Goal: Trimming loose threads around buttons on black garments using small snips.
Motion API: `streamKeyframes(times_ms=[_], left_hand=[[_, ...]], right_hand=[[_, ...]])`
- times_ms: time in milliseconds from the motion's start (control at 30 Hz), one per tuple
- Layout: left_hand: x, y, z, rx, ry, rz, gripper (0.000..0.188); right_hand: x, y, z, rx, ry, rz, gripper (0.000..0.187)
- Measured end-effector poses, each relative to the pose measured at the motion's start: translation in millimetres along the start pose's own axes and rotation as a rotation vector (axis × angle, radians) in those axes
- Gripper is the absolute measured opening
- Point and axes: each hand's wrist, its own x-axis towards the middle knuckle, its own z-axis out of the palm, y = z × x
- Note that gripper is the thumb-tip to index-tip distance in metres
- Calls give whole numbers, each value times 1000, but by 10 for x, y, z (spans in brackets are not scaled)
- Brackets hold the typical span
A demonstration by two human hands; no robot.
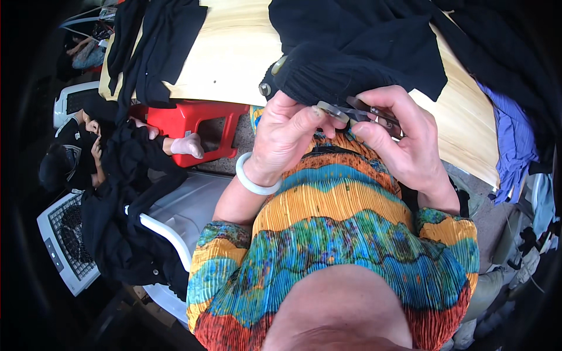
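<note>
The left hand [287, 131] has thumb and fingers pinching a pale button [332, 111] at the margin of a black ribbed garment [357, 35]. The right hand [410, 131] is curled around small thread snips [389, 121], their tips right beside that button; whether the blades are parted I cannot tell for sure. The garment gathers above the left fingers and spreads across the middle of the wooden table's [234, 52] near edge. Another dark garment [161, 52] drapes over the table's near left corner, above a red plastic stool [181, 126]; purple cloth [515, 137] hangs off the right edge. With the tips so near, a slipping pinch or a bunched fold could let the blades nick the knit, the button's stitching or the left thumb.
</note>
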Motion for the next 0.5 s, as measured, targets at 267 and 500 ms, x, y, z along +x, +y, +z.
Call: streamKeyframes(times_ms=[267, 500], left_hand=[[5, 0, -7, 63, 9, 35, 24], [6, 14, -80, 8, 5, 28, 29]], right_hand=[[11, 17, 27, 34, -22, 4, 20], [-5, 44, 37, 102, 25, 60, 19]])
